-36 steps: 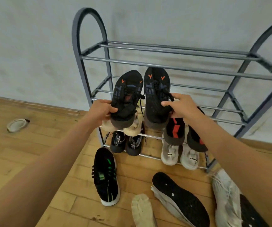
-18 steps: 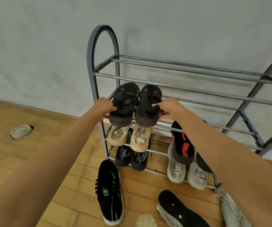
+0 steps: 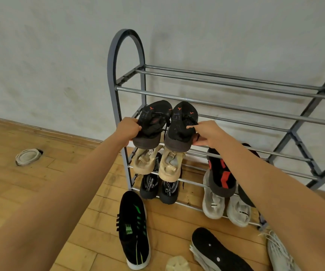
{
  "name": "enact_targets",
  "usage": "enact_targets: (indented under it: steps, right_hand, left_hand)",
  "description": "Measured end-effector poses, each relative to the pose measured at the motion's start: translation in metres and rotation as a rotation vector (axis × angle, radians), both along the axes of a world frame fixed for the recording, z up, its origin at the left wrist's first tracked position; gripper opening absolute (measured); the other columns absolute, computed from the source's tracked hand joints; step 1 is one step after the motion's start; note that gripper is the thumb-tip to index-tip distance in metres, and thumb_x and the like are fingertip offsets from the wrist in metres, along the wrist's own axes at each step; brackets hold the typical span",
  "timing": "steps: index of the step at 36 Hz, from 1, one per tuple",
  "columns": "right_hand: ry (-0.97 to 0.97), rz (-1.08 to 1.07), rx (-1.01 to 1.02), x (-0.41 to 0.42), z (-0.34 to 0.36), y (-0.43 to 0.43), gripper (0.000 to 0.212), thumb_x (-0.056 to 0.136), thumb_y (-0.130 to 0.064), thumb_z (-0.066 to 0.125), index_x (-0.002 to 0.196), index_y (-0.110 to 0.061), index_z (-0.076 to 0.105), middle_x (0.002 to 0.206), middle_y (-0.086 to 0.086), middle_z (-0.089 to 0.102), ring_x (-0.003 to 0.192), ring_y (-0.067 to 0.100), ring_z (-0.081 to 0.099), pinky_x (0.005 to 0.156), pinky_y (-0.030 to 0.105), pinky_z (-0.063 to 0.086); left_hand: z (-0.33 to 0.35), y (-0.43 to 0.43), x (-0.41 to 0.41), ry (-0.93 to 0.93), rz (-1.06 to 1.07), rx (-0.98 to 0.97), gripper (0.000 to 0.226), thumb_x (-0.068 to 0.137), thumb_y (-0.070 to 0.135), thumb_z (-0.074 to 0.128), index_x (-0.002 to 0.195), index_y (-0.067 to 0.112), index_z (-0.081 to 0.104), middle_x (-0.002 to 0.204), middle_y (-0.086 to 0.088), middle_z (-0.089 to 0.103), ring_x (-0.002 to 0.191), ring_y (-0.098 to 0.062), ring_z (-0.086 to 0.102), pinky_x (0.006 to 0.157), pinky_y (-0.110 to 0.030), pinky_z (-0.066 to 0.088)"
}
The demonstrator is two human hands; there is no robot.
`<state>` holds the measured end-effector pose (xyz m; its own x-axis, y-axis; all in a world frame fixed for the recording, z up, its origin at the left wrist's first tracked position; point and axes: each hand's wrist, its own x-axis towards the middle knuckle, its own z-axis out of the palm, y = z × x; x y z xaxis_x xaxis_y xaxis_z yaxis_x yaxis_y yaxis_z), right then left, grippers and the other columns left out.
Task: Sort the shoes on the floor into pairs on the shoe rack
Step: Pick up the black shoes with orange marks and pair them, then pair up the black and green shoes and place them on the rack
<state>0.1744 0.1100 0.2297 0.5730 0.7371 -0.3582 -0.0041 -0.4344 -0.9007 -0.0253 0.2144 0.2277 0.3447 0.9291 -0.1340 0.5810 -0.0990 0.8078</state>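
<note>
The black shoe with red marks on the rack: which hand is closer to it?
Right. The right hand is just above the black shoe with red marks, gripping a black shoe with orange marks. The left hand grips its twin, farther to the left.

From the black pair (image 3: 168, 126), the rack's (image 3: 127, 32) second tier runs bare toward 3 o'clock, and the top bars at 12 lie open. At 6, tan shoes (image 3: 157, 163) and dark shoes (image 3: 157, 189) fill the lower tiers. At 4 sit a red-marked shoe (image 3: 221, 173) and grey shoes (image 3: 224, 209). A green-striped shoe (image 3: 134, 231) and an upturned sole (image 3: 216, 251) block the floor (image 3: 40, 192) at 6, and its boards at 8 lie open.
</note>
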Motion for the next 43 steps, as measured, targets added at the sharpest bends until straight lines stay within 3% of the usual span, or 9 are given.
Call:
enact_targets:
  steps: [9, 17, 21, 25, 29, 33, 36, 39, 43]
  right_hand:
    - [-0.035, -0.025, 0.021, 0.001, -0.007, -0.004, 0.018, 0.088, -0.012, 0.065, 0.102, -0.004, 0.060, 0.106, 0.019, 0.064, 0.098, 0.033, 0.065, 0.077, 0.040, 0.057]
    - [-0.001, -0.059, 0.084, -0.005, -0.008, -0.013, 0.033, 0.092, -0.017, 0.059, 0.119, 0.003, 0.059, 0.109, 0.018, 0.066, 0.090, 0.027, 0.066, 0.081, 0.037, 0.058]
    - [0.045, -0.071, 0.145, -0.015, -0.004, -0.024, 0.032, 0.093, -0.014, 0.056, 0.121, 0.002, 0.058, 0.116, 0.014, 0.064, 0.100, 0.024, 0.064, 0.085, 0.034, 0.057]
    - [0.118, -0.089, 0.166, -0.032, 0.002, -0.039, 0.039, 0.096, -0.020, 0.052, 0.129, 0.000, 0.050, 0.132, 0.016, 0.054, 0.116, 0.026, 0.057, 0.082, 0.028, 0.054]
    - [0.149, -0.046, 0.177, -0.049, 0.008, -0.049, 0.046, 0.097, -0.022, 0.050, 0.137, -0.001, 0.041, 0.142, 0.013, 0.045, 0.125, 0.025, 0.050, 0.096, 0.030, 0.047]
    - [-0.031, 0.017, 0.105, -0.063, 0.013, -0.064, 0.042, 0.096, -0.021, 0.052, 0.132, 0.000, 0.047, 0.124, 0.011, 0.054, 0.116, 0.024, 0.051, 0.100, 0.035, 0.042]
    - [-0.271, 0.050, 0.071, -0.076, 0.016, -0.082, 0.035, 0.093, -0.017, 0.053, 0.119, 0.006, 0.055, 0.103, 0.020, 0.056, 0.096, 0.025, 0.052, 0.090, 0.040, 0.046]
    - [-0.400, 0.127, 0.042, -0.089, 0.006, -0.104, 0.025, 0.089, -0.016, 0.056, 0.103, 0.005, 0.061, 0.090, 0.031, 0.049, 0.092, 0.036, 0.055, 0.080, 0.039, 0.046]
    - [-0.494, 0.286, -0.036, -0.100, -0.018, -0.133, 0.031, 0.090, -0.022, 0.055, 0.119, -0.011, 0.055, 0.111, 0.005, 0.059, 0.104, 0.024, 0.056, 0.088, 0.037, 0.048]
  left_hand:
    - [0.003, -0.002, 0.001, -0.058, 0.005, -0.068, 0.028, 0.095, 0.006, 0.048, 0.121, 0.005, 0.058, 0.118, -0.023, 0.060, 0.110, -0.036, 0.058, 0.094, -0.047, 0.051]
    - [-0.003, -0.016, 0.004, -0.104, 0.040, -0.072, 0.024, 0.096, 0.009, 0.041, 0.113, 0.007, 0.059, 0.095, -0.014, 0.058, 0.092, -0.024, 0.052, 0.079, -0.033, 0.044]
    - [-0.005, -0.032, 0.001, -0.176, 0.119, -0.072, 0.029, 0.097, 0.010, 0.037, 0.115, -0.001, 0.058, 0.112, -0.021, 0.059, 0.090, -0.023, 0.049, 0.076, -0.031, 0.038]
    - [-0.002, -0.055, -0.003, -0.253, 0.155, -0.119, 0.028, 0.096, 0.007, 0.037, 0.114, 0.002, 0.058, 0.109, -0.018, 0.058, 0.093, -0.022, 0.050, 0.078, -0.030, 0.038]
    - [0.006, -0.079, -0.012, -0.250, 0.114, -0.153, 0.035, 0.092, -0.004, 0.035, 0.122, -0.007, 0.054, 0.118, -0.029, 0.056, 0.103, -0.032, 0.055, 0.086, -0.040, 0.045]
    - [0.011, -0.096, -0.022, -0.241, 0.116, -0.152, 0.036, 0.093, -0.002, 0.040, 0.127, -0.005, 0.049, 0.081, -0.005, 0.047, 0.070, -0.015, 0.044, 0.060, -0.026, 0.038]
    - [0.004, -0.117, -0.032, -0.245, 0.118, -0.117, 0.043, 0.093, 0.003, 0.044, 0.136, 0.005, 0.041, 0.089, -0.001, 0.049, 0.071, -0.010, 0.045, 0.060, -0.023, 0.039]
    - [-0.015, -0.141, -0.040, -0.123, 0.012, -0.079, 0.045, 0.091, 0.009, 0.050, 0.135, 0.008, 0.041, 0.114, -0.007, 0.052, 0.090, -0.018, 0.053, 0.074, -0.030, 0.044]
    - [-0.058, -0.165, -0.046, 0.047, -0.144, -0.048, 0.032, 0.090, 0.009, 0.054, 0.122, 0.008, 0.050, 0.104, -0.004, 0.052, 0.089, -0.015, 0.054, 0.071, -0.024, 0.040]
